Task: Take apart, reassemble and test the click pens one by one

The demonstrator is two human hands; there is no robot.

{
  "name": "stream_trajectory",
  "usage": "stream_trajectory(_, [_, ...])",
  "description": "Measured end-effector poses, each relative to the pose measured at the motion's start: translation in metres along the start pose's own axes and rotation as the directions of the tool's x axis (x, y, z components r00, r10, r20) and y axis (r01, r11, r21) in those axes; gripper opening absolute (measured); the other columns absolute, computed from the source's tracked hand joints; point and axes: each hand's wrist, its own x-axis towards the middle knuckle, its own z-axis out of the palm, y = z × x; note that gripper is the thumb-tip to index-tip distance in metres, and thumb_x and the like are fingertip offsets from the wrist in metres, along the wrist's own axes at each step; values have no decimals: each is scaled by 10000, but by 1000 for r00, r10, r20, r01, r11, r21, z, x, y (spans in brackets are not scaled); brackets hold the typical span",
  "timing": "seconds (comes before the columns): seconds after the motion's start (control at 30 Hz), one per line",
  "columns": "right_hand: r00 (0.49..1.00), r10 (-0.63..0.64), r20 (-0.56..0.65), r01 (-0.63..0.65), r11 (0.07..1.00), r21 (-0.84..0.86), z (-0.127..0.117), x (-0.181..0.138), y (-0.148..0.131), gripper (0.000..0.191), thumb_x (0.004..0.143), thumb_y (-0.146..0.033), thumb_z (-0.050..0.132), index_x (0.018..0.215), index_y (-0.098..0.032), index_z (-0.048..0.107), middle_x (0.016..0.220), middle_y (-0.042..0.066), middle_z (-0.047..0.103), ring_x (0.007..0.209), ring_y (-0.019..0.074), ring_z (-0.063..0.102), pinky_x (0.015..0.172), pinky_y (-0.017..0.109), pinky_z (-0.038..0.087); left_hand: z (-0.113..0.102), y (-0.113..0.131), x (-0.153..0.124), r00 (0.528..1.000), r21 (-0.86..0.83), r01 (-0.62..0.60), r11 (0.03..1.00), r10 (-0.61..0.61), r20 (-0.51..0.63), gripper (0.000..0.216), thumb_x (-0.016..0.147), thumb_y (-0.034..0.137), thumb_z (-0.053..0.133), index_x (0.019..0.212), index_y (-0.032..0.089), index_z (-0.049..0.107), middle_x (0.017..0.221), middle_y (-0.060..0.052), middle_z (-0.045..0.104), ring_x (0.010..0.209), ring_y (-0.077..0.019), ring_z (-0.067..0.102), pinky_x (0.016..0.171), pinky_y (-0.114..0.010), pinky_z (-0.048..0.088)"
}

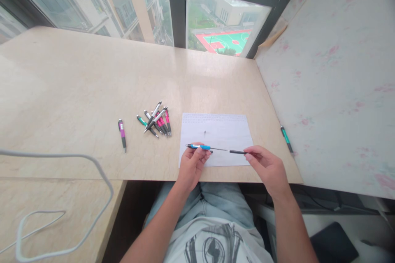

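My left hand [191, 164] pinches the blue barrel of a pen [199, 146] above a white sheet of paper [216, 133]. My right hand [267, 164] pinches the pen's black front part [237, 152], pulled away from the barrel. A thin refill [220, 149] shows between the two pieces. A tiny dark part [205, 132] lies on the paper. Both hands hover near the front edge of the beige table [77, 90].
A pile of several pens [157, 120] lies left of the paper. A purple pen [122, 133] lies alone farther left. A green pen [286, 139] rests at the table's right edge by the wall. A white cable [61, 205] loops at the lower left.
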Motion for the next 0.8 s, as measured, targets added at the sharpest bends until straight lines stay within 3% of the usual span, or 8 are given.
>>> stream_trajectory(0.33, [999,-2,-35,2,1000,-17,0,1,4,127,864,-331,651,930,-235,701,892,38,689,824,197,647,760,328,560,2,1,0,1000,14,5,1000,-5,-2,209,772,255,776,931,164,677,845,-38,717,759,-139,665,801,-315,517])
stream_trajectory(0.8, [997,-29,77,31,999,-23,25,5,0,128,884,-306,617,941,-228,701,920,44,699,875,203,647,731,308,542,-4,-3,1,999,20,-4,1000,3,38,167,802,232,748,941,168,683,886,-36,717,780,-125,664,803,-285,522])
